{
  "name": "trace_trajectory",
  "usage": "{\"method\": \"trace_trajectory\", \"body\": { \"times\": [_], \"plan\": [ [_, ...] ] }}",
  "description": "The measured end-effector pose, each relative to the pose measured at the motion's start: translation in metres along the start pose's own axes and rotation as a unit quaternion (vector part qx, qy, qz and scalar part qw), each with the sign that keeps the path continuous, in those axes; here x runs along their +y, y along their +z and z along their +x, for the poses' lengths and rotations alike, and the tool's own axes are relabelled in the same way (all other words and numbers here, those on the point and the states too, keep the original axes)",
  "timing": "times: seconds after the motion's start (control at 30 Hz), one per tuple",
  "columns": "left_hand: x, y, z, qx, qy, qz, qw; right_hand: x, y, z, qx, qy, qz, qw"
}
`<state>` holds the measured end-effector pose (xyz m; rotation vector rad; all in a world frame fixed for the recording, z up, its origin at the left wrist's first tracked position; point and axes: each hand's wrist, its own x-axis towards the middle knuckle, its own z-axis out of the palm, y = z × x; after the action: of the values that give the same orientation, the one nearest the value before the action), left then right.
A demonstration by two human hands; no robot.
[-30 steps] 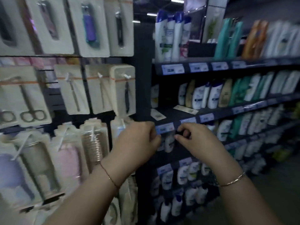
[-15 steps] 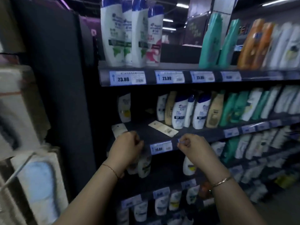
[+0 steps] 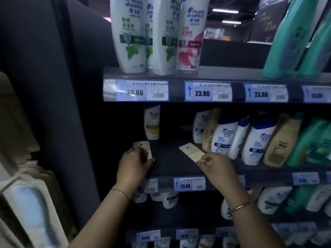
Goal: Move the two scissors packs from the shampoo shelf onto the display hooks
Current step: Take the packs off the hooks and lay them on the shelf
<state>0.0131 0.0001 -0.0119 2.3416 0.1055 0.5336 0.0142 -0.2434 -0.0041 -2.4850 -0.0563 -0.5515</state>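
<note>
Two packs (image 3: 191, 152) touch fingers (image 3: 202, 162) on shelf (image 3: 172, 165).

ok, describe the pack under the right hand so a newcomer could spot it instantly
Find the middle shampoo shelf, the one below the row of 23.80 price tags. On its bare dark patch the right-hand pack lies flat and angled, the right hand pinching its near end. Unlike the upright bottles beside it, it is a thin cream card with a hang hole.
</note>
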Motion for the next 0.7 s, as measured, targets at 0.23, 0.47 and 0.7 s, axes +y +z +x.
{"method": "trace_trajectory", "body": {
  "times": [0.23, 0.47, 0.7],
  "plan": [
    [0.004, 0.008, 0.004, 0.006, -0.026, 0.1, 0.995, 0.008, 0.008, 0.008, -0.01, 0.053, 0.033, 0.998],
    [0.009, 0.01, 0.007, -0.014, -0.03, 0.086, 0.996, 0.011, 0.011, 0.012, -0.001, 0.037, 0.022, 0.999],
    [0.008, 0.012, 0.001, -0.021, 0.028, 0.025, 0.999, 0.011, 0.014, 0.011, 0.008, 0.014, 0.003, 1.0]
  ]
}}
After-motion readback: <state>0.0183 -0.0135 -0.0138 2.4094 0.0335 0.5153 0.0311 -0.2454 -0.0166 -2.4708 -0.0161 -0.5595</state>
